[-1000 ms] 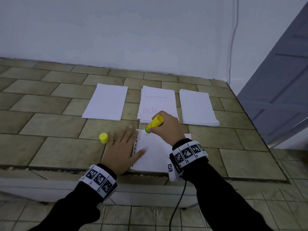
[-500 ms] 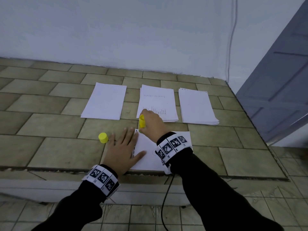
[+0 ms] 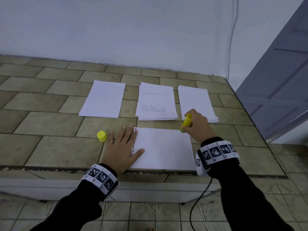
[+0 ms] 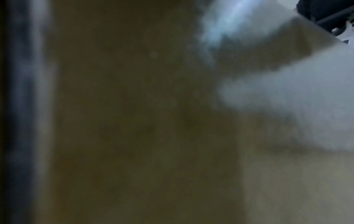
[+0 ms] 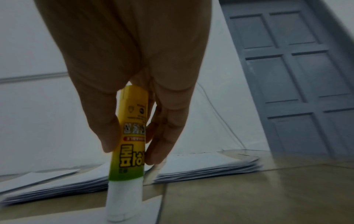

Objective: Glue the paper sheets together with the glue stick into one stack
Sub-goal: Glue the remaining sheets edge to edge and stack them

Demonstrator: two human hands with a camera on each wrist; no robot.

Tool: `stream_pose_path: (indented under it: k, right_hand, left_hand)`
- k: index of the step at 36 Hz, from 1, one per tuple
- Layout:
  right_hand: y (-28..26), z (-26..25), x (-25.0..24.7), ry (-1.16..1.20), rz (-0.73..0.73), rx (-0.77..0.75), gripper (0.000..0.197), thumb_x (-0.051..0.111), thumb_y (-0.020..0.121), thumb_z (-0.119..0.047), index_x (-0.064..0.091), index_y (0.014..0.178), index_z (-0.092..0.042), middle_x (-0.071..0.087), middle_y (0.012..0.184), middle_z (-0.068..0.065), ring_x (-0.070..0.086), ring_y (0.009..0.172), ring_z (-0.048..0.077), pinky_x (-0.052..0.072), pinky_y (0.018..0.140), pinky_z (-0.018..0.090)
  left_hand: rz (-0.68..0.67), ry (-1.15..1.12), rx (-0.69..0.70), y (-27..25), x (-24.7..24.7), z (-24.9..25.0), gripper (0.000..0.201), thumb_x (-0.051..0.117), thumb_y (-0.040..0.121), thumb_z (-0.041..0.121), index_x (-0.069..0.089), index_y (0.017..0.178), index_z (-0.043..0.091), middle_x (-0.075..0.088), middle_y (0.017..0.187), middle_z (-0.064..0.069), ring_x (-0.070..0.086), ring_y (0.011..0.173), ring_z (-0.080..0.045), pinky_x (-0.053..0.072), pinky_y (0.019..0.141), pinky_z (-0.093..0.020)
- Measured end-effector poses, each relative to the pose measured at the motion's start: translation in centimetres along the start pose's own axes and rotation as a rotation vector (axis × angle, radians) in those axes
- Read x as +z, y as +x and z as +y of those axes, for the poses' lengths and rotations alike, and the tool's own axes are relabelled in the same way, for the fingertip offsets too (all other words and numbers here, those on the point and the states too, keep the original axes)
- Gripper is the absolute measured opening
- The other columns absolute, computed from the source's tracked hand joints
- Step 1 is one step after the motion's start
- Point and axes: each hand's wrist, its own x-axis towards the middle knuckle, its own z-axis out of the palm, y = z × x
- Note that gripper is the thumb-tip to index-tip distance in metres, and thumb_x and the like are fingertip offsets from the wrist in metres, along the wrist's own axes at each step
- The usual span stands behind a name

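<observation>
Gluing under way: your right hand (image 3: 197, 125) grips the glue stick (image 3: 186, 122) on the front sheet (image 3: 164, 147), left hand (image 3: 120, 147) flat, fingers spread; three piles (image 3: 156, 101) unjoined.

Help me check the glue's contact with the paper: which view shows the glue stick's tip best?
The right wrist view: the glue stick fills the frame, its white tip standing on the near sheet. The head view shows it small in the right hand. The left wrist view is blurred and misses it.

Looks like a plain room in a home: tiled ledge (image 3: 50, 124) underfoot, white wall (image 3: 133, 30) at twelve, grey panelled door (image 3: 275, 90) at two.
</observation>
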Motion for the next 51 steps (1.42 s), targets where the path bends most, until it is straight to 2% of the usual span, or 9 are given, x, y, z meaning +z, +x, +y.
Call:
stream_pose_path:
  k: [7, 12, 19, 22, 28, 34, 41, 45, 51]
  right_hand:
    - [-0.9, 0.4, -0.6, 0.275, 0.134, 0.049, 0.046, 0.077, 0.074, -0.007, 0.054, 0.114, -0.014, 0.062, 0.096, 0.001, 0.063, 0.084, 0.018, 0.045, 0.063, 0.015]
    - [-1.8, -2.4, 1.7, 0.355, 0.062, -0.101, 0.017, 0.077, 0.073, -0.008, 0.063, 0.082, -0.006, 0.071, 0.083, 0.004, 0.068, 0.081, 0.017, 0.056, 0.08, 0.035]
    - [-2.9, -6.7, 5.7, 0.36, -0.168, -0.302, 0.019, 0.073, 0.08, -0.008, 0.056, 0.089, -0.009, 0.066, 0.09, 0.006, 0.065, 0.086, 0.016, 0.057, 0.077, 0.034]
    - [-3.2, -7.9, 6.8, 0.327, -0.196, -0.346, 0.022, 0.073, 0.081, -0.009, 0.055, 0.091, -0.017, 0.064, 0.092, 0.001, 0.065, 0.086, 0.015, 0.057, 0.077, 0.033]
    - [-3.4, -9.0, 7.7, 0.237, -0.209, -0.388, 0.02, 0.072, 0.082, -0.009, 0.058, 0.095, -0.007, 0.064, 0.097, 0.01, 0.063, 0.089, 0.022, 0.056, 0.079, 0.041]
    - [-3.7, -7.3, 6.2, 0.278, -0.198, -0.337, 0.014, 0.069, 0.082, -0.01, 0.056, 0.087, -0.014, 0.065, 0.093, 0.007, 0.064, 0.086, 0.02, 0.056, 0.079, 0.039]
    - [-4.5, -1.8, 2.9, 0.258, -0.055, -0.204, 0.022, 0.062, 0.091, -0.018, 0.06, 0.081, 0.002, 0.067, 0.079, 0.016, 0.067, 0.075, 0.022, 0.055, 0.072, 0.042]
    - [-4.8, 1.6, 1.0, 0.254, 0.024, -0.121, 0.012, 0.069, 0.085, -0.017, 0.061, 0.084, -0.008, 0.07, 0.081, 0.004, 0.068, 0.077, 0.012, 0.057, 0.074, 0.034]
    - [-5.4, 3.6, -0.2, 0.246, 0.063, -0.107, 0.019, 0.075, 0.078, -0.012, 0.061, 0.091, -0.012, 0.069, 0.084, -0.001, 0.067, 0.08, 0.011, 0.055, 0.072, 0.024]
  left_hand:
    - [0.004, -0.001, 0.011, -0.1, -0.3, 0.1, 0.087, 0.001, 0.092, 0.071, 0.029, 0.153, 0.015, 0.023, 0.161, -0.005, 0.021, 0.148, -0.027, 0.02, 0.113, -0.062]
    - [-0.012, 0.01, 0.004, -0.1, -0.6, 0.3, 0.101, -0.015, 0.079, 0.079, 0.011, 0.157, 0.019, 0.003, 0.164, 0.0, 0.002, 0.151, -0.023, 0.005, 0.117, -0.058]
    - [-0.054, 0.021, -0.028, 0.0, -0.5, 0.4, 0.111, -0.002, 0.07, 0.09, -0.001, 0.156, 0.021, -0.011, 0.163, 0.003, -0.009, 0.15, -0.018, -0.004, 0.116, -0.057]
    - [-0.05, 0.036, -0.023, 0.1, -0.6, 0.4, 0.113, -0.001, 0.069, 0.092, -0.002, 0.157, 0.02, -0.009, 0.163, 0.002, -0.009, 0.15, -0.018, -0.003, 0.116, -0.057]
    - [-0.033, 0.027, -0.007, 0.1, -0.5, 0.3, 0.11, 0.001, 0.07, 0.093, 0.006, 0.157, 0.027, -0.003, 0.165, 0.005, -0.009, 0.15, -0.018, -0.003, 0.115, -0.058]
    - [-0.066, 0.022, -0.03, 0.0, -1.0, 0.7, 0.121, -0.01, 0.061, 0.093, -0.001, 0.157, 0.02, -0.011, 0.164, 0.002, -0.011, 0.15, -0.018, -0.005, 0.117, -0.056]
    - [-0.055, 0.013, -0.031, -0.1, -1.0, 0.7, 0.125, -0.021, 0.057, 0.093, 0.0, 0.157, 0.02, -0.01, 0.163, 0.003, -0.008, 0.151, -0.019, -0.003, 0.118, -0.056]
    - [-0.062, 0.041, -0.034, -0.1, -1.0, 0.8, 0.123, -0.024, 0.056, 0.091, -0.003, 0.156, 0.021, -0.012, 0.163, 0.003, -0.01, 0.15, -0.019, -0.003, 0.118, -0.056]
    - [-0.005, 0.004, -0.002, -0.2, -0.4, 0.3, 0.102, -0.01, 0.081, 0.08, 0.019, 0.155, 0.017, 0.013, 0.163, -0.002, 0.012, 0.15, -0.025, 0.011, 0.116, -0.06]
